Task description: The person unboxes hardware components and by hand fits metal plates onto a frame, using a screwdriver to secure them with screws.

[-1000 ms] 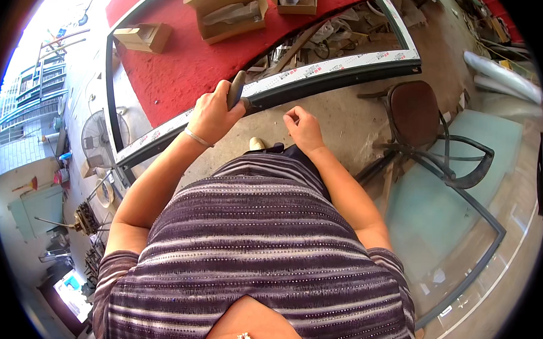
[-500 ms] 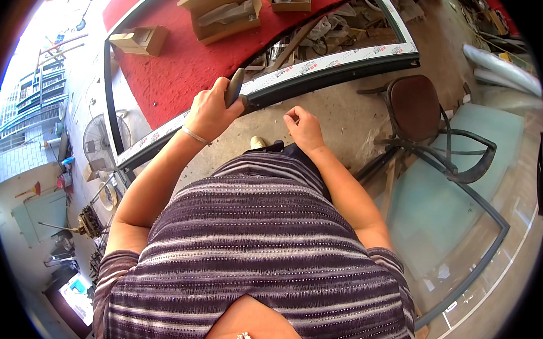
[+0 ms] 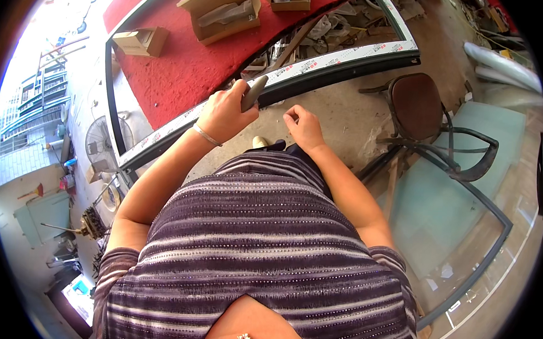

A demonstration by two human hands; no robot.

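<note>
My left hand (image 3: 225, 113) is wrapped round a smooth dark grey handle-shaped piece (image 3: 254, 93), whose exact kind I cannot make out. Its free end tilts up and to the right, over the near bar of a dark window or door frame (image 3: 324, 68). White printed film covers the top face of that bar. Close to the frame's near side, my right hand (image 3: 306, 129) has its fingers curled together, apart from the bar. Whatever may be between those fingertips is hidden.
The frame rests on a red-covered table (image 3: 173, 82) with open cardboard boxes (image 3: 220, 17) on it. To the right stand a brown-seated chair (image 3: 415, 106) and a pale glass sheet (image 3: 462, 194). A fan (image 3: 102, 137) is at the left. Rolled plastic (image 3: 503, 67) lies far right.
My left hand has slid to the right along the frame bar, and the grey piece in it leans further right. My right hand stays almost where it was.
</note>
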